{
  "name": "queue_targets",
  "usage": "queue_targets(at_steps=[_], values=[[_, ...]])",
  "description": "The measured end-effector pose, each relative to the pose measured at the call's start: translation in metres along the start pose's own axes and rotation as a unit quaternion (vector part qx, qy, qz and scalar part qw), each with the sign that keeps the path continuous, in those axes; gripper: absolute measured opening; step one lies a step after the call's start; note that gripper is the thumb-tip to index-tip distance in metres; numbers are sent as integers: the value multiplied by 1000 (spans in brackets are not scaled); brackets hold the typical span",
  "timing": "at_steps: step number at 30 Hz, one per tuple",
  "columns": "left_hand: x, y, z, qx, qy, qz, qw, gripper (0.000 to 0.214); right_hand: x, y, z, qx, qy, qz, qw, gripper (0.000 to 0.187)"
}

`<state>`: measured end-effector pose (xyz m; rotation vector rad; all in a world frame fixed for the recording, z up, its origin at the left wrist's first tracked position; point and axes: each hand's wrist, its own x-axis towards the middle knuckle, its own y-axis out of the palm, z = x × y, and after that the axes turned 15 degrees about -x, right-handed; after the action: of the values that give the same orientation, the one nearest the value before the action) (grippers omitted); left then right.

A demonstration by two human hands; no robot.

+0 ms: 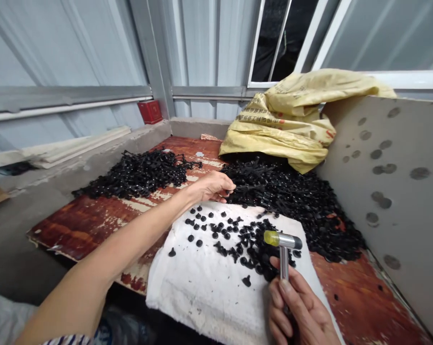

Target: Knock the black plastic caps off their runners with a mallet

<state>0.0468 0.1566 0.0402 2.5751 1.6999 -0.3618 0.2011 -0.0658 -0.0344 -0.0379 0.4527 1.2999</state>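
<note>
My right hand (298,306) grips a small mallet (284,261) by its metal handle, the head upward, with a yellow face on one side and a dark one on the other. My left hand (216,186) reaches to the near edge of a large heap of black moulded parts (284,196), its fingers pinched on a thin black part (242,186) that merges with the heap. Between the hands lies a white cloth (202,278), strewn with small black mushroom-shaped pieces (247,281), thickest under the mallet head.
Another heap of black parts joined in strips (140,175) lies to the left on the worn red board (94,223). A yellow woven sack (277,124) slumps behind the large heap. A pale spotted panel (399,191) walls the right side. A red box (150,111) stands in the back corner.
</note>
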Motion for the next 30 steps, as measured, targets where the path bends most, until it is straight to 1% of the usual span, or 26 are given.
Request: queue_targets(at_steps=[1,2,4,6,8,11,14,17,19,21,23,25,28,30], values=[[-11,2,1,-72,-11,2,997,12,2,-1,-1,0,-7,4,1000,50],[-23,6,4,-116,-5,12,993,14,4,-2,-1,4,-18,3,1000,48],[-50,15,14,-159,8,47,986,23,6,-2,0,21,-45,-14,999,45],[-78,25,27,-150,15,82,985,28,7,1,2,46,-73,-37,996,43],[-102,34,37,-126,-1,110,986,29,7,3,4,60,-89,-49,993,44],[-123,45,47,-123,-16,108,986,33,6,5,4,56,-84,-61,993,44],[-132,52,53,-128,-30,110,985,33,5,4,1,50,-88,-59,993,43],[-137,56,57,-163,-42,125,978,33,4,4,0,43,-93,-46,994,43],[-139,58,58,-207,-60,138,967,35,4,4,-1,38,-95,-38,994,43],[-139,63,59,-262,-99,141,950,40,4,4,-1,33,-97,-33,994,42],[-137,70,60,-312,-140,132,930,44,4,4,-1,25,-98,-31,994,41],[-133,78,60,-343,-157,120,919,45,3,4,0,12,-96,-28,995,39],[-130,89,62,-358,-166,93,914,37,0,4,1,-7,-88,-19,996,37],[-132,92,62,-362,-177,78,912,29,-2,3,1,-15,-82,-14,996,38]])
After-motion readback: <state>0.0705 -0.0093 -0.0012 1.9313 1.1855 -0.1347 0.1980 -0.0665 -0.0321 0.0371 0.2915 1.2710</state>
